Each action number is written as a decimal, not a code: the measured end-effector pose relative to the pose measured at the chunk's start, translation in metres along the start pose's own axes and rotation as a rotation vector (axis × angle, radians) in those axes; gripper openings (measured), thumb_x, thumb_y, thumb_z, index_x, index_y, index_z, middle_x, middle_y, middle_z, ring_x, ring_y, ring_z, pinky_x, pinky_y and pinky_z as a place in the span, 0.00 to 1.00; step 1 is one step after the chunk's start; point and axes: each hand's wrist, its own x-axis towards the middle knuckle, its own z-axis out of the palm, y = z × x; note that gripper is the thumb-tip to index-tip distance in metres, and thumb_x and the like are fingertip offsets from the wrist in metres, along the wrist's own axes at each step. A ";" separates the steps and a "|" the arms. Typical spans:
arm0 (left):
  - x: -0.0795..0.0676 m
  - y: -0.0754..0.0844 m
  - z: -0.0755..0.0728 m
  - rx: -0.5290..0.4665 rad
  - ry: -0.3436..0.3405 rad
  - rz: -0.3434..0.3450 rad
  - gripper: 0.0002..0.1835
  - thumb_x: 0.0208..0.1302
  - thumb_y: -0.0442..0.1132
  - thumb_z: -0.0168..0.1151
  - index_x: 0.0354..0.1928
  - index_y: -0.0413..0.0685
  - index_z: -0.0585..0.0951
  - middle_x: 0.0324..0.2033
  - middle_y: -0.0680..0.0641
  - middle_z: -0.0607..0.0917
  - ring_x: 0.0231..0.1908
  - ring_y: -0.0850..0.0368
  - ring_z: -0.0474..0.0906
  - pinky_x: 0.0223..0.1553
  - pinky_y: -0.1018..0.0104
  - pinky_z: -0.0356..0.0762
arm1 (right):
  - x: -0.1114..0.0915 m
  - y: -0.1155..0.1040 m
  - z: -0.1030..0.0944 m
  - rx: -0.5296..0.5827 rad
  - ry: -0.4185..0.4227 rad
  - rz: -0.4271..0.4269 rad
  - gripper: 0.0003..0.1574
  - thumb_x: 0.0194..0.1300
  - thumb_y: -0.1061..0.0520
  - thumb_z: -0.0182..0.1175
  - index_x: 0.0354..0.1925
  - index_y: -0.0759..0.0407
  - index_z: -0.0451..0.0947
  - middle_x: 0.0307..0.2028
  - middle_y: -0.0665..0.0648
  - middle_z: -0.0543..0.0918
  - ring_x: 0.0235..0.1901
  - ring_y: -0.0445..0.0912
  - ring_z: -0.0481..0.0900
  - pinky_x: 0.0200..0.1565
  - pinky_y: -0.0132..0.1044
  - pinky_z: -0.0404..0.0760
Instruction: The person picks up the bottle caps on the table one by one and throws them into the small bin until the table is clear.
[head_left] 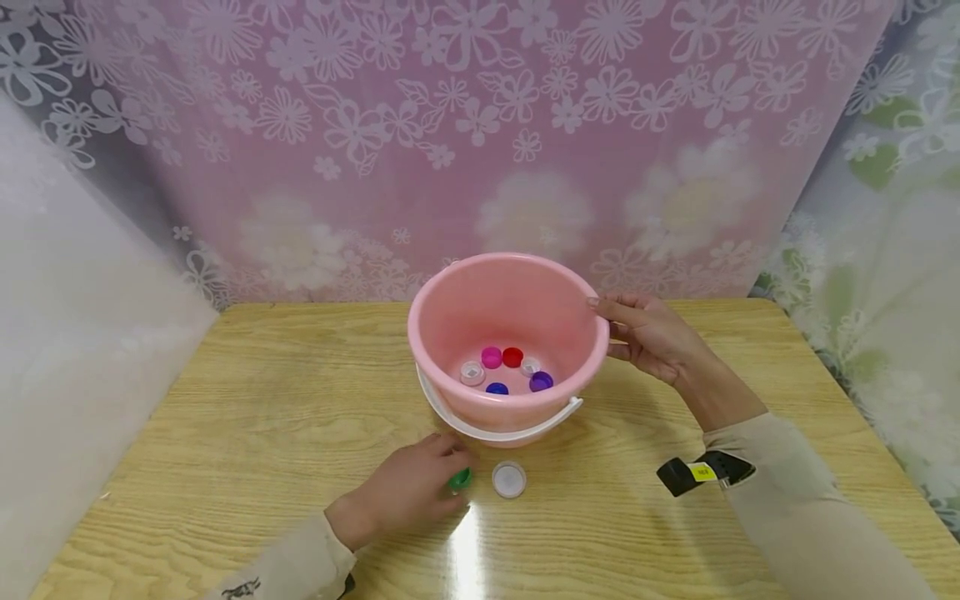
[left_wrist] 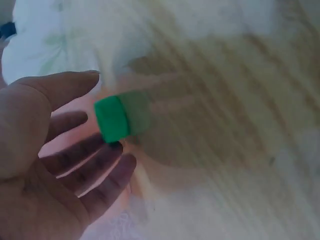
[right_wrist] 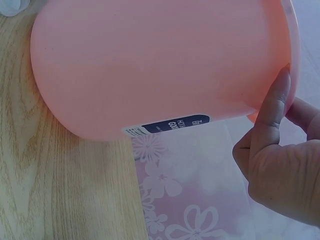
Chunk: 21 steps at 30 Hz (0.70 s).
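A pink bucket (head_left: 510, 258) stands upright on the wooden table, its white handle (head_left: 517, 435) hanging at the front. My right hand (head_left: 648, 333) grips the bucket's rim from the right, thumb over the edge and fingers outside, as the right wrist view also shows (right_wrist: 282, 160). On the table in front of the bucket, my left hand (head_left: 416, 483) surrounds a green bottle cap (head_left: 460, 479). In the left wrist view, the cap (left_wrist: 112, 119) lies between spread thumb and fingers, with a gap at the thumb. A white cap (head_left: 509, 480) lies just right of that hand.
Several caps lie on the bucket's floor, among them a pink one (head_left: 491, 357), a red one (head_left: 512, 357), a blue one (head_left: 497, 388) and a purple one (head_left: 541, 382). A flowered curtain (head_left: 480, 150) hangs behind the table (head_left: 300, 375).
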 end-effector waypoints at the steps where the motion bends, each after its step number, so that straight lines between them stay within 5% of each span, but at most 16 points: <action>1: 0.000 0.001 0.002 0.039 0.003 0.027 0.12 0.60 0.44 0.65 0.45 0.51 0.81 0.45 0.52 0.77 0.46 0.56 0.72 0.44 0.66 0.77 | 0.000 0.000 0.000 0.001 0.000 -0.002 0.18 0.66 0.55 0.61 0.48 0.67 0.74 0.40 0.57 0.78 0.35 0.44 0.81 0.39 0.35 0.83; 5: 0.000 0.002 0.007 0.077 0.014 0.076 0.05 0.63 0.40 0.64 0.40 0.52 0.84 0.43 0.53 0.78 0.45 0.57 0.72 0.46 0.68 0.75 | 0.000 0.000 0.001 -0.005 -0.003 -0.005 0.15 0.67 0.56 0.60 0.47 0.66 0.74 0.39 0.56 0.78 0.35 0.43 0.82 0.39 0.35 0.83; 13: 0.000 0.000 0.009 0.047 0.027 0.061 0.05 0.61 0.36 0.65 0.39 0.52 0.85 0.42 0.53 0.78 0.42 0.58 0.71 0.44 0.70 0.75 | 0.000 0.001 0.000 -0.001 -0.001 -0.006 0.16 0.67 0.56 0.60 0.47 0.66 0.73 0.39 0.56 0.79 0.35 0.43 0.82 0.40 0.35 0.83; 21: -0.002 0.000 0.011 0.153 0.062 0.120 0.04 0.61 0.37 0.66 0.38 0.52 0.85 0.41 0.53 0.78 0.42 0.57 0.72 0.42 0.69 0.76 | 0.000 0.001 0.000 0.004 -0.007 -0.011 0.19 0.67 0.56 0.60 0.50 0.67 0.71 0.39 0.56 0.79 0.35 0.44 0.82 0.39 0.35 0.83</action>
